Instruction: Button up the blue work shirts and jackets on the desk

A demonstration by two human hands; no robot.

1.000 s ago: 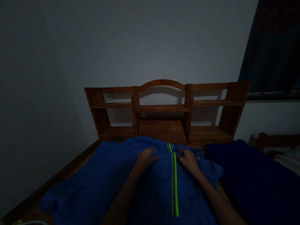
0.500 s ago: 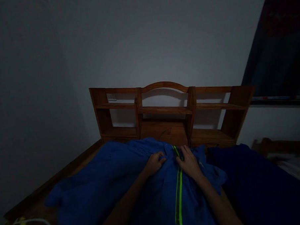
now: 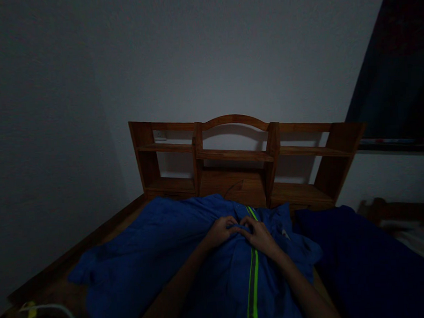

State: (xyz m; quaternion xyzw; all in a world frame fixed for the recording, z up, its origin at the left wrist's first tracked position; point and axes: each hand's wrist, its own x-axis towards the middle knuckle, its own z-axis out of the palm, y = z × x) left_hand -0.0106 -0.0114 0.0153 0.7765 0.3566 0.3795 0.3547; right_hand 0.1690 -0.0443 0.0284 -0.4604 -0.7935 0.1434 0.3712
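Observation:
A blue work jacket [image 3: 149,255] with a bright yellow-green and grey stripe [image 3: 253,279] lies spread out before me. Near its upper middle, my left hand [image 3: 220,231] pinches the cloth between thumb and fingers. Close beside it on the right, my right hand [image 3: 259,234] also grips a fold of the jacket next to the stripe. The two hands' fingertips nearly meet, with bunched cloth between them. What exactly lies under the fingertips is too small and dark to make out.
Beyond the jacket stands a wooden headboard [image 3: 233,154] with open shelves against the wall. Dark blue fabric [image 3: 364,260] lies to the right. A pale cable [image 3: 60,307] with a yellow tag [image 3: 31,314] is at the lower left. The room is dim.
My right hand has moved left from the stripe towards my left hand. Both hands, apart and looser before, now pinch the jacket's cloth close together.

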